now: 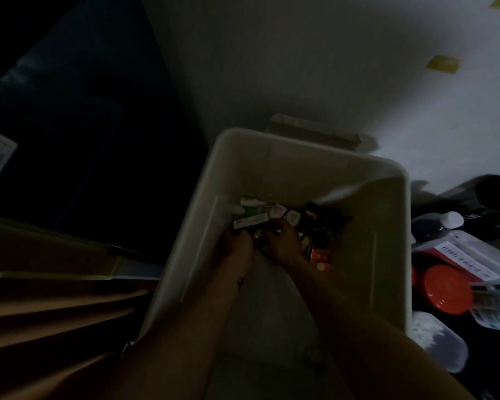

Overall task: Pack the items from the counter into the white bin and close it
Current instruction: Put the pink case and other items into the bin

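The room was dim, and I stood over the white bin [387, 180], which sat open in the middle of my view with both my forearms reaching down into it. My left hand [237, 241] was curled round one end of a slim pale box [250, 221] near the bin's floor. My right hand [283, 241] was bunched just beside it at three o'clock, fingers bent over the same heap, though in that gloom I could not tell whether it truly gripped anything. The packed things lay toward the bin's twelve o'clock end: small bottles [248, 203], a dark tangle [326, 220] at one o'clock of my hands, and a red packet [321, 256] at four o'clock of my right hand. At three o'clock of the bin the dark counter [491, 379] was crowded with an orange lid [445, 290], a labelled plastic bag [468, 255], a white-capped bottle [451, 219] and a clear tub [439, 339]. A cardboard box [312, 129] stood just behind the bin at twelve o'clock, against a pale wall [300, 53] bearing a yellow note [442, 64] at two o'clock. From nine to eleven o'clock all was near-black.
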A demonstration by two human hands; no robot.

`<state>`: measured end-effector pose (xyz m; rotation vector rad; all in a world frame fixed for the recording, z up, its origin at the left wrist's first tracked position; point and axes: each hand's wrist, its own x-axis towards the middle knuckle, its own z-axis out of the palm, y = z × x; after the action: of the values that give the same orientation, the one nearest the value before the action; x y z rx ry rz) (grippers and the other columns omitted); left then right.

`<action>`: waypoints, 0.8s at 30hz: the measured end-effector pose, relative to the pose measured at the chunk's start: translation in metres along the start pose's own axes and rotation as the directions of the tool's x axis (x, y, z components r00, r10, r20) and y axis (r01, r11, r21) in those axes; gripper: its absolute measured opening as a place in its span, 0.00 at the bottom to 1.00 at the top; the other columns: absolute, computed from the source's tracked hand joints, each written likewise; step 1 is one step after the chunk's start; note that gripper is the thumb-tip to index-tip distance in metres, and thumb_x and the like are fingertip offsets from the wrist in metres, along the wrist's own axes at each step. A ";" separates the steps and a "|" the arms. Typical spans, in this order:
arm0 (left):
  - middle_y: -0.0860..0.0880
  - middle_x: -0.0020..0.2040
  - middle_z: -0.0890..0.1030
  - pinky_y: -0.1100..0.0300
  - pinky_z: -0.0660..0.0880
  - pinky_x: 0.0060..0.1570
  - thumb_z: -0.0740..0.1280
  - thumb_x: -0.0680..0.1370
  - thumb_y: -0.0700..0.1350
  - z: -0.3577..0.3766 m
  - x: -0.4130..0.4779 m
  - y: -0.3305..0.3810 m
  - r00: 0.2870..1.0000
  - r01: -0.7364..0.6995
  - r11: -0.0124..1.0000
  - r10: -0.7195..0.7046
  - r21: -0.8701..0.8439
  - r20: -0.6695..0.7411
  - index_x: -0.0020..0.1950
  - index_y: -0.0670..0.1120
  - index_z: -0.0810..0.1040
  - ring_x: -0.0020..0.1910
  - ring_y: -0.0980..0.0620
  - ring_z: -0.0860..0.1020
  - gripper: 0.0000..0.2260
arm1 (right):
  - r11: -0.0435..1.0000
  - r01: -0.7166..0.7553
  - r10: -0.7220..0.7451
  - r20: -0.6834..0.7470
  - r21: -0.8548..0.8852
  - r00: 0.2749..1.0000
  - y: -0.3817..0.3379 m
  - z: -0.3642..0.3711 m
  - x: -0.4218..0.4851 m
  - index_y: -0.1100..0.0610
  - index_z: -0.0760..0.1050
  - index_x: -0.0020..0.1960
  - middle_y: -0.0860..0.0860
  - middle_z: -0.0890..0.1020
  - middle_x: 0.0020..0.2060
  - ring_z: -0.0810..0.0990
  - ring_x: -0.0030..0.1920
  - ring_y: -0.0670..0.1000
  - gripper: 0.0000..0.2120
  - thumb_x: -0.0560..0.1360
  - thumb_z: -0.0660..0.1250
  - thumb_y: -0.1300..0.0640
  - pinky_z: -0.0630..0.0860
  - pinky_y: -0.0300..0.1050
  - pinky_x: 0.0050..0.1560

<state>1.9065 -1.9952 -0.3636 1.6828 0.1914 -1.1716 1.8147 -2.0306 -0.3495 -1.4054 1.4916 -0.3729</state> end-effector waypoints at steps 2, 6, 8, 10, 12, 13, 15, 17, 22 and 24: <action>0.44 0.59 0.81 0.50 0.80 0.53 0.67 0.77 0.39 0.000 -0.005 -0.002 0.997 -0.048 0.994 0.053 0.094 -0.054 0.64 0.46 0.79 0.55 0.43 0.80 0.15 | 0.999 0.031 -0.030 0.006 -0.020 1.000 -0.001 0.000 -0.002 0.62 0.79 0.55 0.60 0.82 0.53 0.79 0.55 0.61 0.10 0.76 0.63 0.65 0.77 0.55 0.55; 0.43 0.65 0.77 0.48 0.72 0.65 0.64 0.79 0.39 0.001 -0.020 -0.003 0.948 -0.283 0.903 0.314 0.323 -0.046 0.68 0.43 0.75 0.64 0.43 0.75 0.17 | 0.987 0.106 -0.096 0.089 -0.119 0.991 -0.002 0.001 -0.003 0.61 0.78 0.61 0.59 0.81 0.58 0.77 0.60 0.58 0.13 0.78 0.61 0.64 0.69 0.39 0.55; 0.42 0.68 0.75 0.48 0.67 0.69 0.63 0.78 0.40 0.000 -0.024 -0.006 0.918 -0.349 0.805 0.397 0.480 0.001 0.69 0.42 0.73 0.67 0.43 0.72 0.18 | 0.965 0.214 -0.195 0.126 -0.153 0.973 -0.004 0.001 -0.004 0.61 0.77 0.62 0.58 0.80 0.61 0.75 0.62 0.56 0.15 0.78 0.60 0.66 0.62 0.28 0.54; 0.42 0.70 0.72 0.49 0.63 0.72 0.62 0.80 0.43 0.000 -0.022 -0.009 0.916 -0.347 0.716 0.398 0.605 0.055 0.70 0.43 0.73 0.70 0.43 0.69 0.18 | 0.954 0.284 -0.271 0.124 -0.097 0.954 -0.009 -0.003 -0.008 0.63 0.77 0.62 0.57 0.79 0.60 0.75 0.63 0.54 0.15 0.78 0.60 0.69 0.63 0.27 0.58; 0.43 0.70 0.71 0.50 0.62 0.72 0.59 0.82 0.46 0.000 -0.020 -0.009 0.923 -0.355 0.653 0.358 0.669 0.140 0.70 0.44 0.72 0.70 0.43 0.68 0.17 | 0.942 0.330 -0.319 0.146 -0.063 0.937 -0.009 -0.006 -0.010 0.64 0.76 0.62 0.52 0.78 0.59 0.74 0.62 0.49 0.14 0.79 0.60 0.69 0.64 0.26 0.60; 0.43 0.70 0.71 0.50 0.62 0.72 0.58 0.83 0.46 0.000 -0.017 -0.010 0.919 -0.378 0.635 0.342 0.674 0.194 0.71 0.44 0.71 0.70 0.43 0.68 0.17 | 0.936 0.337 -0.315 0.180 -0.105 0.932 -0.008 -0.007 -0.010 0.64 0.76 0.62 0.52 0.78 0.60 0.73 0.63 0.48 0.13 0.79 0.60 0.68 0.65 0.27 0.61; 0.41 0.72 0.69 0.53 0.60 0.72 0.57 0.83 0.41 0.003 -0.013 -0.011 0.908 -0.416 0.624 0.325 0.661 0.265 0.73 0.40 0.67 0.72 0.44 0.66 0.18 | 0.934 0.266 -0.208 0.244 -0.239 0.947 -0.005 -0.010 -0.009 0.63 0.75 0.64 0.57 0.77 0.63 0.73 0.66 0.55 0.14 0.80 0.60 0.63 0.66 0.39 0.64; 0.41 0.74 0.66 0.55 0.56 0.74 0.54 0.84 0.41 0.005 -0.010 -0.009 0.900 -0.434 0.599 0.326 0.673 0.291 0.75 0.39 0.64 0.73 0.45 0.64 0.19 | 0.934 0.194 -0.121 0.245 -0.300 0.962 -0.004 -0.013 -0.008 0.60 0.72 0.68 0.59 0.74 0.67 0.71 0.68 0.58 0.17 0.81 0.60 0.59 0.65 0.45 0.66; 0.45 0.70 0.72 0.51 0.65 0.70 0.58 0.83 0.48 0.003 -0.012 -0.001 0.808 -0.586 0.509 0.417 0.630 0.415 0.72 0.47 0.71 0.70 0.45 0.70 0.18 | 0.968 0.130 -0.084 0.210 -0.214 0.974 -0.012 -0.026 -0.019 0.63 0.74 0.64 0.61 0.78 0.61 0.76 0.61 0.60 0.15 0.78 0.62 0.61 0.72 0.45 0.58; 0.44 0.70 0.72 0.55 0.64 0.68 0.60 0.82 0.47 0.000 -0.016 -0.002 0.798 -0.600 0.512 0.430 0.614 0.421 0.71 0.46 0.71 0.70 0.45 0.69 0.17 | 0.980 0.120 -0.088 0.196 -0.158 0.977 -0.014 -0.030 -0.025 0.64 0.74 0.64 0.61 0.78 0.60 0.76 0.61 0.59 0.15 0.77 0.63 0.63 0.73 0.48 0.59</action>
<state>1.8973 -1.9878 -0.3522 2.0417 -1.0175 -0.9814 1.7938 -2.0244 -0.3143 -1.6115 1.3224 -0.1745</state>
